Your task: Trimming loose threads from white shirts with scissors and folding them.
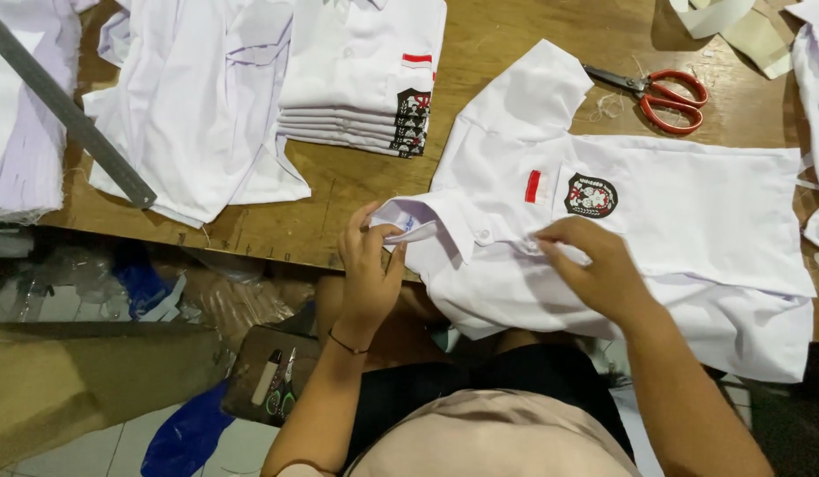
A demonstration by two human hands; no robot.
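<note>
A white short-sleeved shirt [692, 221] with a red-and-white patch and a dark round badge lies spread on the wooden table [356, 194], its collar toward the table's front edge. My left hand [369, 265] pinches the collar at its tip. My right hand [595, 265] presses and grips the button placket just below the collar, fingers closed on the cloth.
A stack of folded white shirts [361, 79] lies at the back. Loose white shirts [197, 106] and a long metal ruler [69, 115] are at the left. Orange-handled scissors [665, 95] lie at the back right. A small board with tools [272, 380] sits below the table.
</note>
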